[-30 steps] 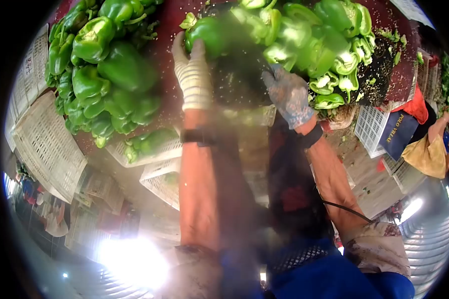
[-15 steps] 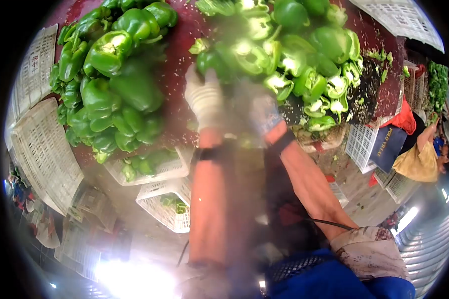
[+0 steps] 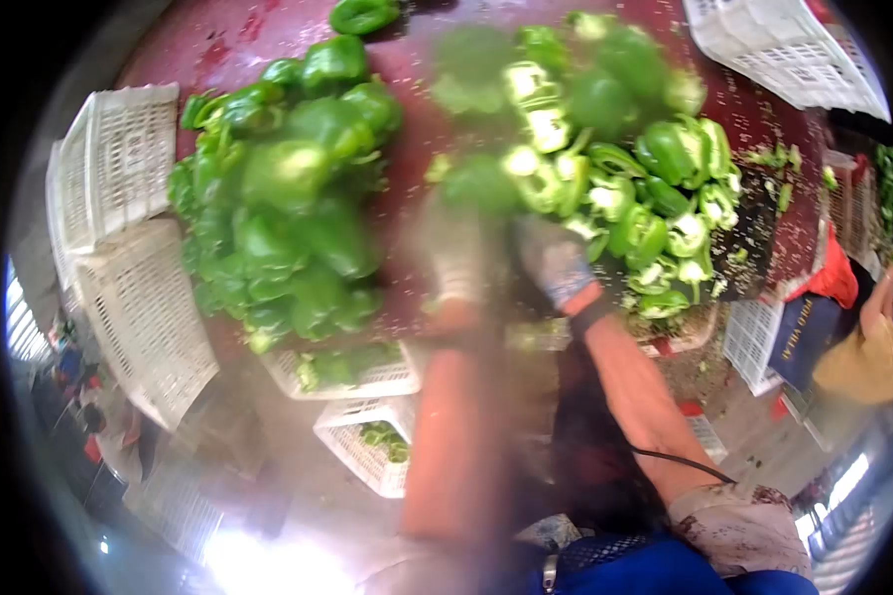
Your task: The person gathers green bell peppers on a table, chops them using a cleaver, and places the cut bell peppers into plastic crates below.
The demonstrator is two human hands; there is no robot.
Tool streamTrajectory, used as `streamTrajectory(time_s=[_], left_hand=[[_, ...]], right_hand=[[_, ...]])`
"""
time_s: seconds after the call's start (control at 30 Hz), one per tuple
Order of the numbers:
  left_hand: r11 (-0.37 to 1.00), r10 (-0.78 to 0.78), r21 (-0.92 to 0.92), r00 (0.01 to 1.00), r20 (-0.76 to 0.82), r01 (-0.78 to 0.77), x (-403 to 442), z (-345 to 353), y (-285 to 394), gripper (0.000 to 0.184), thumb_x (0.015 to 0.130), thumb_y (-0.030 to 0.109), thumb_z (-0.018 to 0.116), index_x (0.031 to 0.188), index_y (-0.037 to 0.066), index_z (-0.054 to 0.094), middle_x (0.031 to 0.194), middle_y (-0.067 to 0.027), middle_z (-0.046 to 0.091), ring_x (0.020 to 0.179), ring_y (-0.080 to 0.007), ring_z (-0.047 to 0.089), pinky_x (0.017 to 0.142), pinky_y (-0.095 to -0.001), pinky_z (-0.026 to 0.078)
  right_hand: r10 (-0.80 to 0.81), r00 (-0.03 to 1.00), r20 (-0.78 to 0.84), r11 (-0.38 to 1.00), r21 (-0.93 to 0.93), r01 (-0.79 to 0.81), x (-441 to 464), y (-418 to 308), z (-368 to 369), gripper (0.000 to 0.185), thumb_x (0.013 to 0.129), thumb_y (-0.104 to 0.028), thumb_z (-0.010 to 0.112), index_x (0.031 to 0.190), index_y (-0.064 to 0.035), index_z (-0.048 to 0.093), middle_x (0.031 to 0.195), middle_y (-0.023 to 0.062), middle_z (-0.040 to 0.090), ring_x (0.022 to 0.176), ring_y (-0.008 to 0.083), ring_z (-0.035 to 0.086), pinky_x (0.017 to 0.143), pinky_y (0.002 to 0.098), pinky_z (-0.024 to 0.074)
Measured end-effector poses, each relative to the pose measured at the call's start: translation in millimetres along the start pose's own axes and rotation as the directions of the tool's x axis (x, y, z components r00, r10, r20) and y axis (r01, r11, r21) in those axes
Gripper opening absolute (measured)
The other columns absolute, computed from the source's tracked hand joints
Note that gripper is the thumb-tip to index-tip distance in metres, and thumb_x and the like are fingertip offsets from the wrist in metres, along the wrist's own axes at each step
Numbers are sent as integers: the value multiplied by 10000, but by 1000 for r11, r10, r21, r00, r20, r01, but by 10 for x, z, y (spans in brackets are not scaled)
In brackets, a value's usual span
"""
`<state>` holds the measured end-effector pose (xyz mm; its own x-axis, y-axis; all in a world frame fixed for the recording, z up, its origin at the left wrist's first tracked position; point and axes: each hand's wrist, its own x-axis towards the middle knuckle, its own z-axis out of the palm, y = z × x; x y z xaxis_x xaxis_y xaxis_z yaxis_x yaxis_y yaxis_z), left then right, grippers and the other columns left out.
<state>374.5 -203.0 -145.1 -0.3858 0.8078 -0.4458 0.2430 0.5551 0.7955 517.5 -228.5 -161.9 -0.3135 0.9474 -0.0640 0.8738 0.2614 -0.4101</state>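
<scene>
My left hand (image 3: pixel 451 243), in a pale work glove, is near the middle of the table, with its fingers against a green bell pepper (image 3: pixel 478 186). Both are blurred, but the fingers look closed on the pepper. Just to its right, my gloved right hand (image 3: pixel 554 260) is curled into a fist; whatever it holds, if anything, is hidden. Beyond and right of the hands lies a heap of cut-open peppers (image 3: pixel 645 223), pale insides showing. To the left is a big pile of whole green peppers (image 3: pixel 268 243).
Seeds and scraps dot the dark red tabletop (image 3: pixel 407 288). White plastic crates (image 3: pixel 119 169) stand at the left, and another crate (image 3: pixel 794 59) is at the far right. Below the near edge is a crate with pepper pieces (image 3: pixel 362 466). A person (image 3: pixel 863 347) is at the right.
The whole view has shifted, so the table and piles appear lower and further right. My left hand stays at a pepper and my right hand stays beside it, still closed.
</scene>
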Motion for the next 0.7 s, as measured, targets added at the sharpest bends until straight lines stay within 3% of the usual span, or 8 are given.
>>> streamTrajectory(time_s=[0.1, 0.2, 0.23, 0.3, 0.43, 0.53, 0.57, 0.7], left_hand=[[942, -45, -332, 999, 0, 42, 124, 46, 48, 421, 901, 129, 582, 1288, -9, 490, 1196, -136, 587, 1040, -204, 555, 920, -318, 446], [967, 249, 84, 959, -135, -239, 139, -514, 543, 367, 834, 7, 637, 1196, 14, 579, 1164, -120, 593, 1052, -223, 566, 949, -323, 431], [883, 461, 86, 821, -337, -461, 187, -680, 643, 410, 810, -36, 641, 1205, 45, 571, 1153, -128, 594, 1076, -233, 561, 979, -342, 424], [722, 645, 621, 623, -443, -305, 177, -1113, 945, 630, 705, 115, 788, 1275, 99, 521, 1338, -187, 463, 1232, -318, 459, 1035, -418, 396], [692, 390, 720, 865, -314, -50, 679, -1507, 723, 829, 575, 107, 847, 1327, 148, 500, 1323, -212, 450, 1203, -365, 466, 1029, -424, 403], [757, 358, 622, 923, -141, -199, 746, -1642, 961, 851, 568, 73, 841, 1337, 97, 477, 1280, -188, 508, 1078, -346, 561, 967, -397, 466], [857, 355, 453, 918, -179, -243, 719, -1638, 900, 819, 569, 77, 842, 1310, 73, 494, 1236, -165, 543, 1064, -323, 569, 962, -383, 464], [946, 316, -11, 933, -173, -323, 302, -1462, 762, 790, 592, 137, 853, 1282, -2, 494, 1198, -129, 576, 1055, -252, 564, 950, -356, 462]], right_hand=[[-27, 994, -104, 1000, -2, 27, 137, 113, -19, 69, 844, -171, 601, 800, -117, 600, 624, 94, 599, 553, 294, 614, 472, 409, 469], [32, 991, -131, 999, 27, -29, 232, 66, -268, 112, 865, -198, 615, 814, -103, 586, 619, 122, 591, 547, 314, 600, 481, 418, 463], [39, 991, -125, 999, 5, -39, 227, 49, -375, 122, 868, -199, 615, 817, -94, 582, 616, 128, 590, 540, 318, 593, 485, 418, 464], [55, 991, -123, 998, 14, -54, 179, -26, -614, 164, 896, -228, 611, 854, -70, 588, 578, 133, 568, 512, 315, 574, 485, 410, 455], [54, 984, -172, 992, 118, -34, 61, -304, -740, 153, 897, -223, 600, 894, -70, 610, 593, 109, 572, 509, 267, 578, 462, 379, 448], [-256, 966, -41, 966, -53, 253, -14, -322, -226, 136, 884, -206, 584, 902, -78, 627, 624, 75, 587, 515, 204, 591, 428, 339, 449], [-235, 947, 217, 949, -159, 272, -6, -352, -182, 90, 865, -179, 587, 882, -93, 607, 616, 67, 574, 500, 197, 582, 419, 344, 444], [-271, 963, 7, 926, -270, 263, -42, -111, -100, 129, 874, -179, 588, 776, -122, 527, 554, 56, 542, 468, 234, 571, 407, 380, 433]])
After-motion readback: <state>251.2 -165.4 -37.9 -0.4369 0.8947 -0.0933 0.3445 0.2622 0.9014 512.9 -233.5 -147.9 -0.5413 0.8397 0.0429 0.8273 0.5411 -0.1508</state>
